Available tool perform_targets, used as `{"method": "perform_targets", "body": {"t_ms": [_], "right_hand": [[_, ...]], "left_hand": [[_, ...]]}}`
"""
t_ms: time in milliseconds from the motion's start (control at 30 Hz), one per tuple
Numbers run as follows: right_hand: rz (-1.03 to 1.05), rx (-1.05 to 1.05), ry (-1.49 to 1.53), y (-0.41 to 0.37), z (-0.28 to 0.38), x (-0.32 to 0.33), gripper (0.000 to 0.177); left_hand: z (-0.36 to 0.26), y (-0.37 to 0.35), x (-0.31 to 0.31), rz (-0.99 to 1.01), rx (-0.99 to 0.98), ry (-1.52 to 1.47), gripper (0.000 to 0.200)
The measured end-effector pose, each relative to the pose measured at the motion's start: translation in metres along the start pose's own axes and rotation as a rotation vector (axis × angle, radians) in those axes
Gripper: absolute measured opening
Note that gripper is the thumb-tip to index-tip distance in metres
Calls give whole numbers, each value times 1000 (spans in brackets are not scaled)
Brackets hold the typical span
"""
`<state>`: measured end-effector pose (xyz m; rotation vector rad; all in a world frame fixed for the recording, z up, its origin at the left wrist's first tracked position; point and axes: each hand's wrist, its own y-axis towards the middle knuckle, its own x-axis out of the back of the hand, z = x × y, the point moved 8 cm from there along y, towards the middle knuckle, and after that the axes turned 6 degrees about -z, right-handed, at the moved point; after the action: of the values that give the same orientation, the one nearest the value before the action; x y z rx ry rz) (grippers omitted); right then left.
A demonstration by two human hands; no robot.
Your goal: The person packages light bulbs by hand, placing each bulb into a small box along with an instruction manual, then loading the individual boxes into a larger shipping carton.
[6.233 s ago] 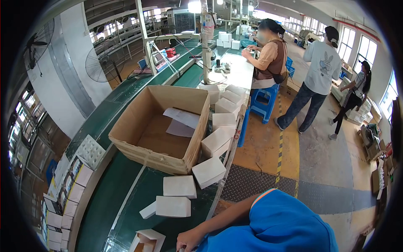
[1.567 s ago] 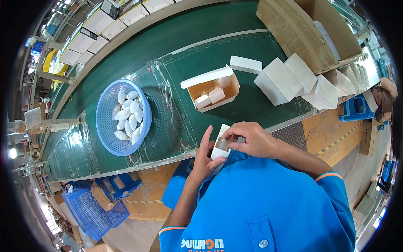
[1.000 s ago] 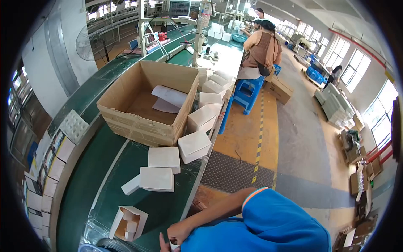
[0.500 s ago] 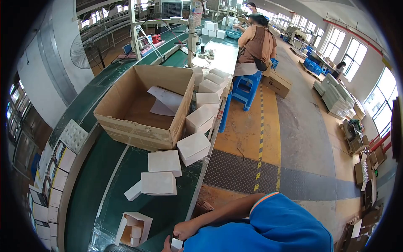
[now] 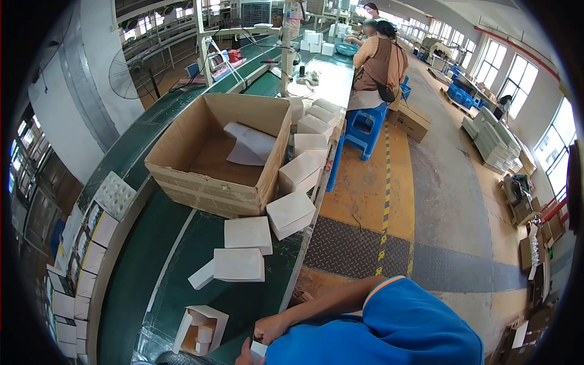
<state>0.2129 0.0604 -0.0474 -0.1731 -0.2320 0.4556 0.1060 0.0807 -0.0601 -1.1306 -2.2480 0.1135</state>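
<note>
At the bottom, my right hand is closed on a small white box, close against the blue shirt. Only the fingers of my left hand show, pressed to the box's left side. To the left, an open white box with smaller white pieces inside lies on the green belt. Farther up the belt sit white boxes and a narrow white box. Beyond them stands a large open cardboard carton with white sheets in it.
More white boxes line the belt's right edge. A seated person is farther up the line on a blue stool. An egg-crate tray and printed boxes are at the left. A fan stands behind.
The whole view has shifted slightly, so the belt and boxes appear a little farther right. Both hands remain at the small white box.
</note>
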Motion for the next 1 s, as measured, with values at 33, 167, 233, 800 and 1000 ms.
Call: {"method": "perform_targets", "body": {"t_ms": [33,167,233,800,1000], "right_hand": [[19,22,-11,1,3,-1,25],[-26,38,-21,0,15,7,25],[-36,67,-25,0,20,9,25],[-124,5,36,-10,31,44,22],[-236,40,51,-7,8,34,26]], "left_hand": [[0,0,1,0,1,4,61],[0,3,4,8,3,23,62],[1,4,5,9,7,32,63],[8,-3,14,4,48,98,67],[6,-4,11,2,55,115,68]]}}
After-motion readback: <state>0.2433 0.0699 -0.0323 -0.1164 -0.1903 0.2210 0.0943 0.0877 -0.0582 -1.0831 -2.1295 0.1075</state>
